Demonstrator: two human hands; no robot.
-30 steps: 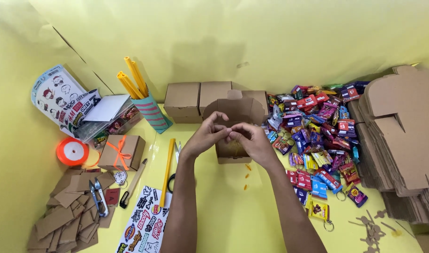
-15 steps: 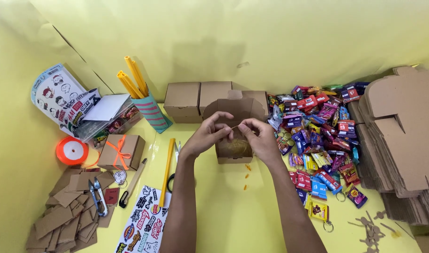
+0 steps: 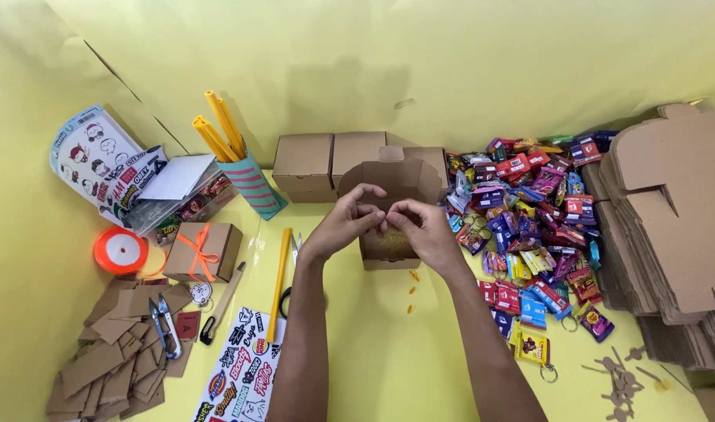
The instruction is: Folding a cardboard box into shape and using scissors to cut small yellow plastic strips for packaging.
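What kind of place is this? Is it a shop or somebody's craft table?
It looks like a small gift-packing table, probably home-made. Both hands work over an open cardboard box. Beside it lie a heap of wrapped sweets, a stack of flat unfolded boxes and a finished box tied with orange ribbon.

Two bare forearms rise from the lower edge of the frame toward the centre, with no sleeves, cuffs or gloves covering them. The left hand and the right hand show no rings, and neither wrist carries a watch, band or bracelet. Fingernails look short and unpainted.
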